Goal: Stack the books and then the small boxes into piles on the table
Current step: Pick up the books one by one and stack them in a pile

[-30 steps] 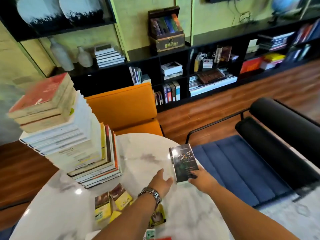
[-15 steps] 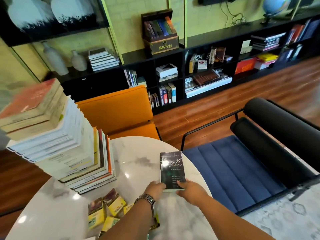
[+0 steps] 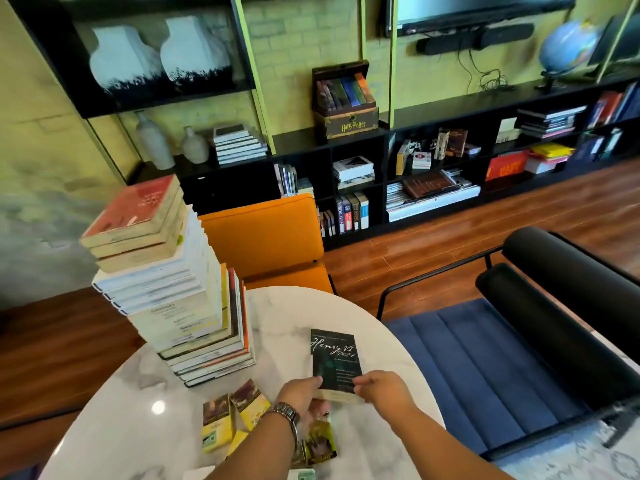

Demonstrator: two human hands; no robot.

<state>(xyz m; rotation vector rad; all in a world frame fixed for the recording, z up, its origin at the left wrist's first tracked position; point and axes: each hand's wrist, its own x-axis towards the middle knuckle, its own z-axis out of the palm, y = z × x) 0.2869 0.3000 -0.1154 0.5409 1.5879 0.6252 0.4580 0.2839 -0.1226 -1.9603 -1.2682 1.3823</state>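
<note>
A tall, leaning pile of books point(image 3: 173, 292) stands on the left of the round white marble table point(image 3: 277, 313), topped by a red-covered book point(image 3: 133, 206). A thin black book titled "Henry VI" point(image 3: 334, 355) lies near the table's right edge. My left hand point(image 3: 303, 393), with a metal watch on its wrist, and my right hand point(image 3: 382, 386) both grip the book's near end. Several small yellow boxes point(image 3: 216, 422) lie scattered on the table by my left forearm, and a darker box point(image 3: 320, 443) sits under that hand.
An orange chair point(image 3: 263, 237) stands behind the table. To the right is a blue-cushioned chair with black bolsters point(image 3: 485, 368). Black shelving point(image 3: 398, 174) with books, vases and a boxed set runs along the far wall, above a wooden floor.
The black book has come down from tilted in the air to lie near the table's right edge, drawn a little toward me. Both hands now pinch its near end.
</note>
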